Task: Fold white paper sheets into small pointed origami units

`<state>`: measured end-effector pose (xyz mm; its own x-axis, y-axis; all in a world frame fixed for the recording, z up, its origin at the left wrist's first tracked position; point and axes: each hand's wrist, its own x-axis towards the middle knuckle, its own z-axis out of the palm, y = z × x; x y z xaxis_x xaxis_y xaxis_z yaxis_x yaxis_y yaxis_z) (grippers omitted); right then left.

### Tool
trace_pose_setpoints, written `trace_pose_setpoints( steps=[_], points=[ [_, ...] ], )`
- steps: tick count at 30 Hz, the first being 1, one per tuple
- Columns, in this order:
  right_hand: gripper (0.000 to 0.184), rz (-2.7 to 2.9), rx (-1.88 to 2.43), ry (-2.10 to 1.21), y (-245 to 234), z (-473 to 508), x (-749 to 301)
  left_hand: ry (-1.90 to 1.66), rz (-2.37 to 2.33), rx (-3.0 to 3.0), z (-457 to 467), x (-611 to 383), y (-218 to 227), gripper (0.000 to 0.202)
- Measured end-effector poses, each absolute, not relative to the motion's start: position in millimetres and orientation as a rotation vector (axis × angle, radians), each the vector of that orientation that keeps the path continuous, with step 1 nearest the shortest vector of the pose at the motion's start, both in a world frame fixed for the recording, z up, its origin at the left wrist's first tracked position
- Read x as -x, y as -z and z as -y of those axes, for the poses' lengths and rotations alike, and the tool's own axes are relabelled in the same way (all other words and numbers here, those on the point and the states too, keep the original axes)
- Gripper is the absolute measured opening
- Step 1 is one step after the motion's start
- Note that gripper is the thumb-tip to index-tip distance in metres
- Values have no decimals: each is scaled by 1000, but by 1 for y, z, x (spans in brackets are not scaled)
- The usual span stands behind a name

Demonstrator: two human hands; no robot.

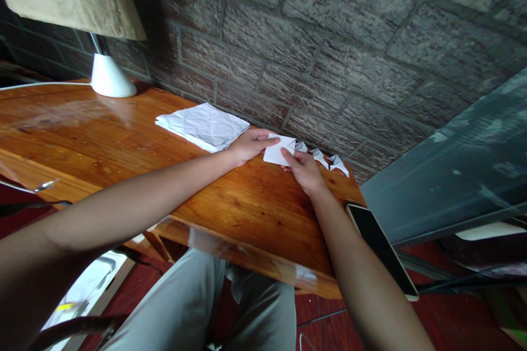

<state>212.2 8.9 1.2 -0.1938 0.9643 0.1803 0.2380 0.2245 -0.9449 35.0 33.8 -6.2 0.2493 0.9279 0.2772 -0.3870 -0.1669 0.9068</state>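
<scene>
A small folded square of white paper (pixel 272 154) is held above the wooden table between both hands. My left hand (pixel 252 145) grips its upper left side, thumb lying on top. At its lower right edge my right hand (pixel 303 169) pinches it between thumb and fingers. Just beyond the right hand, several small folded paper pieces (pixel 338 165) stand in a row along the wall. To the left of the left hand lies a stack of creased white paper sheets (pixel 206 125).
The wooden table (pixel 255 214) runs along a brick wall (pixel 255 55). A lamp with a white base (pixel 111 77) stands at the far left. A tablet or phone with a dark screen (pixel 381 249) lies at the right edge, beside a grey panel (pixel 457 159).
</scene>
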Motion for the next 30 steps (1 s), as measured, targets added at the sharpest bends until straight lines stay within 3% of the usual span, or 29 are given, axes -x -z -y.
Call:
trace_pose_setpoints(
  steps=[19, 30],
  points=[
    [55, 1569, 1113, -1045, -1, -11, -211, -1216, -480, -952, -30, -35, -5, 25],
    [58, 1557, 1091, -1079, 1, -14, -214, -1245, -609, -1063, -36, -36, 4, 44]
  ],
)
